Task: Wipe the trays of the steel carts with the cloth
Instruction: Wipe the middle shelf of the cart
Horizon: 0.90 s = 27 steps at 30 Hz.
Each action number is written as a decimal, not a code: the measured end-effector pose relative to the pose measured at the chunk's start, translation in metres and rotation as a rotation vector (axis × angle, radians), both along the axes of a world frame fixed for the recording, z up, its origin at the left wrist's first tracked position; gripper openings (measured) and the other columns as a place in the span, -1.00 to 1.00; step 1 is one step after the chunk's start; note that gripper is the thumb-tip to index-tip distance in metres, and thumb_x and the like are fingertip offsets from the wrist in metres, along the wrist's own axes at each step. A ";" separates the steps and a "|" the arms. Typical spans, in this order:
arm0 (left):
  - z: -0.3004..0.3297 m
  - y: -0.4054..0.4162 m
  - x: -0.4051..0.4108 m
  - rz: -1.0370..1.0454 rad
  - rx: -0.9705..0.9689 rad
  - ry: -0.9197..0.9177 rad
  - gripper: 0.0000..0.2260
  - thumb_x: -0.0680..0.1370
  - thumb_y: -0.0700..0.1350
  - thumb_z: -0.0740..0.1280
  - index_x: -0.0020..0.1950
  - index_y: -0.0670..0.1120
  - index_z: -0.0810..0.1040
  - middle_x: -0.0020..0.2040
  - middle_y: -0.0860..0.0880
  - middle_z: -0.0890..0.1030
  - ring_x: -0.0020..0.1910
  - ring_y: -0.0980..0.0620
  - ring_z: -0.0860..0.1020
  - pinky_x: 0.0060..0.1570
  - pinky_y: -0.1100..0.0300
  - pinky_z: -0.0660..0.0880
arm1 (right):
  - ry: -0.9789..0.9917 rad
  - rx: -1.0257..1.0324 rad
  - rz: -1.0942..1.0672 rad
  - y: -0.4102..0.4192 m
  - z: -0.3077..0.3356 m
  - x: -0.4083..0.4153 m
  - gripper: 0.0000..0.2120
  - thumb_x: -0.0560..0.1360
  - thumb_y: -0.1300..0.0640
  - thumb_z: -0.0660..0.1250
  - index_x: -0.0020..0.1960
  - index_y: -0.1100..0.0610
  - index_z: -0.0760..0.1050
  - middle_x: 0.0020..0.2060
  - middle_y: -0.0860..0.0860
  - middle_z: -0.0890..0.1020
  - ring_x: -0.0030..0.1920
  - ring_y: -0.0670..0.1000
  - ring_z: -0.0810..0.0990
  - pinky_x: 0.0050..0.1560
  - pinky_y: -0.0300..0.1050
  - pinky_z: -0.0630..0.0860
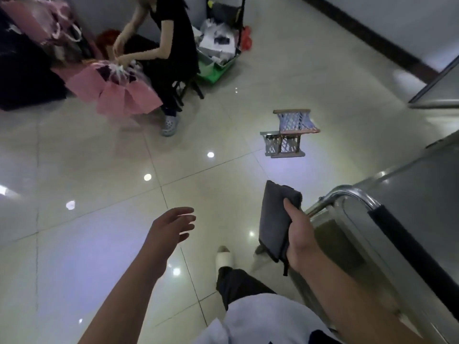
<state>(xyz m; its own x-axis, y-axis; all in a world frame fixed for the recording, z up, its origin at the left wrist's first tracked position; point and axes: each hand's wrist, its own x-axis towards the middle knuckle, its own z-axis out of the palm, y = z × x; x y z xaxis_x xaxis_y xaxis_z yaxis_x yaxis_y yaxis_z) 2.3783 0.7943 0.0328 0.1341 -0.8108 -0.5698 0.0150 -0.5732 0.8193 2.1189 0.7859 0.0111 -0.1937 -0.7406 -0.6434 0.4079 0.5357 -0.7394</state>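
Right hand [299, 240] gripped folded grey cloth [277, 219] beside steel cart [347, 194]. Left hand [171, 225] hung empty, fingers relaxed, above the floor [74, 157].

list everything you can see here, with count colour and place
cloth: one, dark grey, folded, held over the floor beside the cart
steel cart: one, silver with a black handle grip, right edge
woven stools: two, pale blue with wooden frames, mid floor
seated person: one, black clothes, top left
pink wrapping paper: several sheets, at that person's knees
green bin: one, full of white scraps, top centre
floor: glossy cream tiles
left hand: fingers spread, holds nothing
right hand: grips the cloth
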 end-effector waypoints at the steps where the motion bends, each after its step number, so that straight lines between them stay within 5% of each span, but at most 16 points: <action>1: -0.003 -0.024 -0.003 -0.036 0.010 -0.009 -0.83 0.59 -0.21 0.33 0.13 -0.07 0.66 0.07 -0.10 0.69 0.13 -0.13 0.63 0.16 0.03 0.54 | 0.009 0.011 -0.025 -0.015 -0.005 -0.002 -0.47 0.51 -0.19 0.33 0.41 0.02 0.46 0.26 0.07 0.61 0.26 0.17 0.57 0.38 0.22 0.43; 8: -0.007 -0.183 -0.034 -0.214 0.050 -0.068 -0.84 0.59 -0.19 0.34 0.10 -0.03 0.67 0.03 -0.05 0.71 0.09 -0.10 0.64 0.15 0.03 0.55 | -0.020 0.020 -0.183 -0.146 -0.026 -0.017 -0.59 0.60 -0.12 0.27 0.40 -0.01 0.46 0.24 0.04 0.61 0.24 0.15 0.57 0.38 0.21 0.43; 14: -0.001 -0.311 -0.072 -0.326 0.011 -0.089 -0.83 0.59 -0.21 0.33 0.10 -0.03 0.67 0.03 -0.07 0.71 0.08 -0.09 0.65 0.12 0.04 0.56 | 0.005 -0.046 -0.265 -0.249 -0.012 -0.047 -0.75 0.57 -0.10 0.30 0.20 -0.06 0.55 0.16 0.07 0.66 0.18 0.16 0.61 0.32 0.21 0.48; 21: -0.017 -0.453 -0.154 -0.679 -0.002 -0.091 -0.84 0.60 -0.20 0.33 0.09 -0.03 0.67 0.02 -0.06 0.71 0.07 -0.10 0.66 0.10 0.03 0.57 | 0.021 0.031 -0.580 -0.316 -0.013 -0.104 -0.78 0.63 -0.09 0.25 0.23 -0.08 0.52 0.15 0.03 0.64 0.15 0.14 0.61 0.31 0.16 0.47; 27: -0.013 -0.576 -0.250 -0.997 -0.042 -0.040 -0.86 0.60 -0.18 0.34 0.10 -0.07 0.66 0.06 -0.10 0.69 0.06 -0.10 0.65 0.04 0.08 0.54 | 0.031 0.150 -0.978 -0.344 -0.011 -0.146 -0.55 0.59 -0.18 0.28 0.38 0.03 0.43 0.27 0.08 0.58 0.23 0.20 0.55 0.38 0.25 0.40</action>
<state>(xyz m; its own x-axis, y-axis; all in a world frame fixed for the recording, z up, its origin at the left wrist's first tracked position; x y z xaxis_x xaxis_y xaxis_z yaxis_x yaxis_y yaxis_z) 2.1280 0.2179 0.0202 -0.6002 -0.5824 -0.5482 -0.4855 -0.2794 0.8284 1.9725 0.4415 -0.0001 -0.6947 -0.1568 -0.7020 0.7024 0.0623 -0.7091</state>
